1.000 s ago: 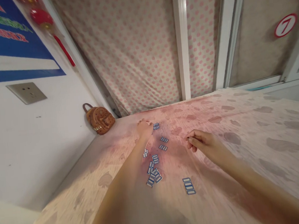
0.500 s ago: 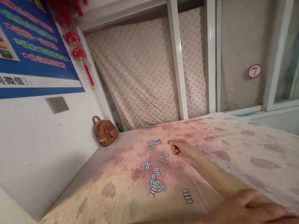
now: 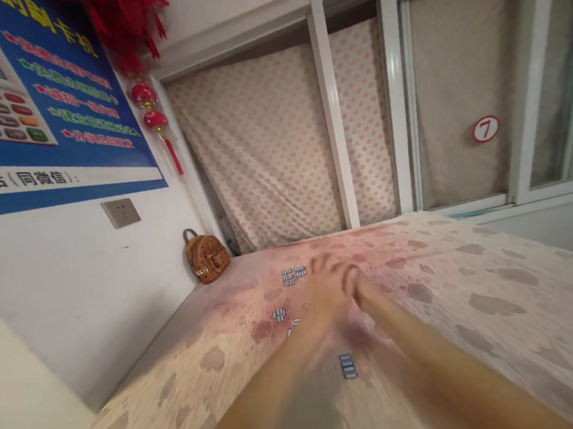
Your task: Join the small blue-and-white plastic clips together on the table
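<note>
My left hand [image 3: 326, 289] is over the middle of the cloth, slightly blurred, with its fingers apart and no object visible in it. Against its right side, my right hand [image 3: 355, 284] has curled fingers; the left hand partly covers them, so what they hold cannot be made out. Just left of my hands lie small blue-edged pieces with white bars [image 3: 288, 277], set in short rows. A cross-shaped cluster of such pieces [image 3: 279, 315] lies closer to me. My left forearm hides most of another pile. Between my forearms rests a blue strip with white bars [image 3: 348, 366].
A patterned pink and beige cloth [image 3: 470, 279] covers the table. A small brown backpack-shaped bag [image 3: 208, 256] stands at the far left corner by the wall. Curtained windows [image 3: 261, 144] rise behind, and a blue poster [image 3: 73, 92] hangs on the left wall.
My left hand has swung from the lower right up to the middle, beside my right hand. My right hand has shifted slightly right. The view has tilted a little.
</note>
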Available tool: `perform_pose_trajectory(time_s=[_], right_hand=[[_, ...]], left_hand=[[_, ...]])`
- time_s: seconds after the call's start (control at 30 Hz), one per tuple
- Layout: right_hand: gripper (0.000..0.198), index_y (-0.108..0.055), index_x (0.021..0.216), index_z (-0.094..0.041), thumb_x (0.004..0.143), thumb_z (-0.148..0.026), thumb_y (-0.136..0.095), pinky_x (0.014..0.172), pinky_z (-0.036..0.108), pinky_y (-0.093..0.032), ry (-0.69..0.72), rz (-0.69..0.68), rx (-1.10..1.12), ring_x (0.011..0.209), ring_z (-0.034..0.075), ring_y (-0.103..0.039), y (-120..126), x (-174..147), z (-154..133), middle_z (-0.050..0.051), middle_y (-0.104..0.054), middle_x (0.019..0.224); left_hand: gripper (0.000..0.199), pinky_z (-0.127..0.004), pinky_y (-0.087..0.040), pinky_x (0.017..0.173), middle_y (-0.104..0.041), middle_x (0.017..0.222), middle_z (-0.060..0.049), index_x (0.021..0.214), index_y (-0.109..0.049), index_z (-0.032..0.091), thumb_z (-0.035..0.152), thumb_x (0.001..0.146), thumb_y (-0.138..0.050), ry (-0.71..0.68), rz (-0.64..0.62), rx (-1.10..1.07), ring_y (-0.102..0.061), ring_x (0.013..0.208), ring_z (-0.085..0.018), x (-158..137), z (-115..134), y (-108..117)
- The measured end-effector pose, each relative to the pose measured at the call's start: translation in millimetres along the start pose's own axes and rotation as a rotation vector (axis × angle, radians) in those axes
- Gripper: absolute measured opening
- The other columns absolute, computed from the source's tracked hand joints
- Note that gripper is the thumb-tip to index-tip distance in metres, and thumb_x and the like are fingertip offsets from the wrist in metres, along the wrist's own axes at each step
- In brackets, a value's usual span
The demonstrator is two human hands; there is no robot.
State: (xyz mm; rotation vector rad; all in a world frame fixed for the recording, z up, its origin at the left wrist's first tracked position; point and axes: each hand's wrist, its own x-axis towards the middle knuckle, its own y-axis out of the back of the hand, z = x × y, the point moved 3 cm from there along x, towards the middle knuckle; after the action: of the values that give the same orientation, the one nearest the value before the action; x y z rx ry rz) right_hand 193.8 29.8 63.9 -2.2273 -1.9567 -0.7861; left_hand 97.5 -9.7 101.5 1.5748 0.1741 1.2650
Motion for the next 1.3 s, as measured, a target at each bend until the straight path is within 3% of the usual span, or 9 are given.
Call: perform_pose_trajectory(time_s=[0.07, 0.17, 0.23, 0.37, 0.5, 0.67, 0.93, 1.17, 1.3], right_hand=[[0.031, -0.062, 0.067, -0.021, 0.089, -0.040, -0.051, 0.040, 0.024, -0.039, -0.088, 0.033, 0.069, 0.045, 0.013, -0.046, 3, 6, 8, -0.002, -0.052, 0.052], [0.022, -0.056, 0.065, -0.021, 0.080, -0.038, -0.056, 0.040, 0.023, -0.033, -0.203, 0.076, 0.164, 0.042, 0.012, -0.043, 0, 11, 25, -0.004, -0.045, 0.047], [0.024, -0.055, 0.065, -0.022, 0.077, -0.042, -0.057, 0.041, 0.024, -0.032, -0.245, 0.109, 0.177, 0.044, 0.012, -0.042, -1, 11, 38, -0.004, -0.043, 0.047], [0.030, -0.053, 0.065, -0.022, 0.074, -0.050, -0.060, 0.044, 0.026, -0.030, -0.275, 0.132, 0.137, 0.047, 0.013, -0.042, 2, 7, 58, -0.004, -0.042, 0.048], [0.030, -0.056, 0.069, -0.022, 0.073, -0.051, -0.061, 0.045, 0.026, -0.030, -0.243, 0.165, 0.100, 0.047, 0.013, -0.041, 10, 7, 66, -0.003, -0.044, 0.049], [0.030, -0.054, 0.067, -0.022, 0.074, -0.050, -0.063, 0.045, 0.027, -0.028, -0.240, 0.144, 0.101, 0.046, 0.012, -0.039, 8, 5, 69, -0.004, -0.044, 0.050], [0.029, -0.058, 0.072, -0.022, 0.076, -0.050, -0.058, 0.048, 0.027, -0.029, -0.198, 0.115, 0.044, 0.048, 0.013, -0.040, 6, 1, 59, -0.003, -0.046, 0.051], [0.026, -0.057, 0.073, -0.022, 0.080, -0.047, -0.053, 0.052, 0.027, -0.029, -0.117, 0.057, -0.028, 0.051, 0.014, -0.043, 2, -5, 48, -0.003, -0.047, 0.053], [0.022, -0.057, 0.073, -0.022, 0.082, -0.041, -0.051, 0.052, 0.028, -0.027, -0.048, 0.049, -0.073, 0.051, 0.014, -0.042, 0, -7, 44, -0.003, -0.046, 0.053]], left_hand=[[0.030, -0.042, -0.041, 0.106, -0.067, 0.125, -0.010, 0.112, -0.072, 0.021, 0.030, 0.093, -0.051, 0.259, -0.036, 0.029, -0.054, 0.122, -0.028, 1, -51, 12], [0.019, -0.033, -0.050, 0.086, -0.075, 0.098, -0.010, 0.090, -0.076, 0.018, 0.027, 0.087, -0.059, 0.584, -0.274, -0.082, -0.065, 0.098, -0.025, -16, -124, 18], [0.015, -0.029, -0.050, 0.079, -0.075, 0.090, -0.006, 0.083, -0.075, 0.018, 0.024, 0.083, -0.062, 0.693, -0.374, -0.176, -0.067, 0.091, -0.022, -35, -159, 17], [0.009, -0.026, -0.048, 0.070, -0.073, 0.079, -0.003, 0.077, -0.074, 0.018, 0.022, 0.074, -0.066, 0.794, -0.375, -0.225, -0.066, 0.082, -0.020, -76, -196, 13], [0.011, -0.024, -0.044, 0.062, -0.070, 0.073, -0.002, 0.074, -0.071, 0.017, 0.027, 0.070, -0.069, 0.799, -0.418, -0.253, -0.064, 0.076, -0.019, -93, -206, 10], [0.029, -0.024, -0.042, 0.059, -0.069, 0.073, -0.002, 0.078, -0.069, 0.017, 0.040, 0.063, -0.078, 0.729, -0.483, -0.324, -0.063, 0.072, -0.018, -93, -203, 3], [0.021, -0.024, -0.043, 0.055, -0.066, 0.065, -0.001, 0.078, -0.066, 0.016, 0.028, 0.064, -0.077, 0.742, -0.523, -0.342, -0.063, 0.064, -0.018, -94, -200, -11], [0.026, -0.024, -0.045, 0.060, -0.069, 0.073, -0.002, 0.089, -0.067, 0.017, 0.024, 0.065, -0.076, 0.775, -0.503, -0.368, -0.065, 0.067, -0.017, -94, -199, -11], [0.019, -0.026, -0.044, 0.061, -0.068, 0.070, -0.003, 0.078, -0.068, 0.016, 0.028, 0.065, -0.077, 0.726, -0.535, -0.313, -0.063, 0.067, -0.018, -92, -202, -9]])
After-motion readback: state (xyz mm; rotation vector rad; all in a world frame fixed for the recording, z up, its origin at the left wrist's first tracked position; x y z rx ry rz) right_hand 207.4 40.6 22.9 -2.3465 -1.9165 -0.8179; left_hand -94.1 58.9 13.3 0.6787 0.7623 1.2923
